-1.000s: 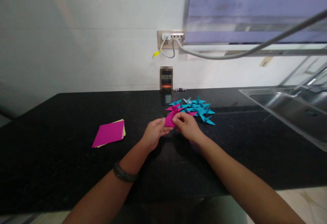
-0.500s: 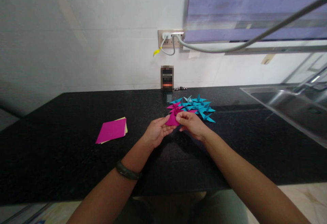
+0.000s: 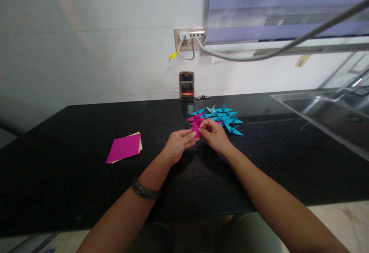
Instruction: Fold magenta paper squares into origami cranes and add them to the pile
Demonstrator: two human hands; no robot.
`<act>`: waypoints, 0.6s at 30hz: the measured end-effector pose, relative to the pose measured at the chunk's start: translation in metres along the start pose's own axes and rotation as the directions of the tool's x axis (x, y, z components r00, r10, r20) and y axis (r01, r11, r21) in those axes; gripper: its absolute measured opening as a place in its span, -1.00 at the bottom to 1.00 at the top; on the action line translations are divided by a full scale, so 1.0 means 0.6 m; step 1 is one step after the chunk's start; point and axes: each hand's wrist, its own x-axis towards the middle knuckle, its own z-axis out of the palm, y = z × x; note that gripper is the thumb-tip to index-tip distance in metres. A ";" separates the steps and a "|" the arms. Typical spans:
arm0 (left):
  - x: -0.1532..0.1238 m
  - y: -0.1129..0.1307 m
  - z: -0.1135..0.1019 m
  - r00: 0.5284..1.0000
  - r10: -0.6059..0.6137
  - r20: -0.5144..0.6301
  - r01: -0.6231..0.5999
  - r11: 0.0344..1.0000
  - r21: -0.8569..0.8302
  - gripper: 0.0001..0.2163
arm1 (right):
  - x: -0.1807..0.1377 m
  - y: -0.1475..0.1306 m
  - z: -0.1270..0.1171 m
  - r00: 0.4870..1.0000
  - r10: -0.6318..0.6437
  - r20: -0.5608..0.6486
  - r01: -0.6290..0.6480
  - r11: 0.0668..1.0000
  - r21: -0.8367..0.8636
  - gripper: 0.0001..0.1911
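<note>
Pink paper: the piece (image 3: pixel 196 130) is being held between both hands, in front of the folded birds.
Fold: less pink is being shown than half a second ago, and the left thumb is now being laid across it; apparently a smaller fold is being worked (the crease itself is being hidden by fingers).
Left hand: the paper is being pinched by this nearly closed hand (image 3: pixel 178 144), thumb on top.
Right hand: the paper's right side is being gripped by this hand (image 3: pixel 213 134), thumb and forefinger closed.
Folded birds: blue ones (image 3: pixel 234 130) and pink ones (image 3: pixel 196 118) are being kept clustered behind, on the bench (image 3: pixel 161 118).
Paper stack: the sheets (image 3: pixel 123 148) are being left untouched, well to the left.
</note>
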 end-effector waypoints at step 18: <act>0.005 0.002 -0.028 0.932 0.330 0.149 -0.349 0.707 0.615 -0.74 | 0.003 0.007 -0.008 0.996 -0.087 0.032 0.087 0.996 0.018 -0.83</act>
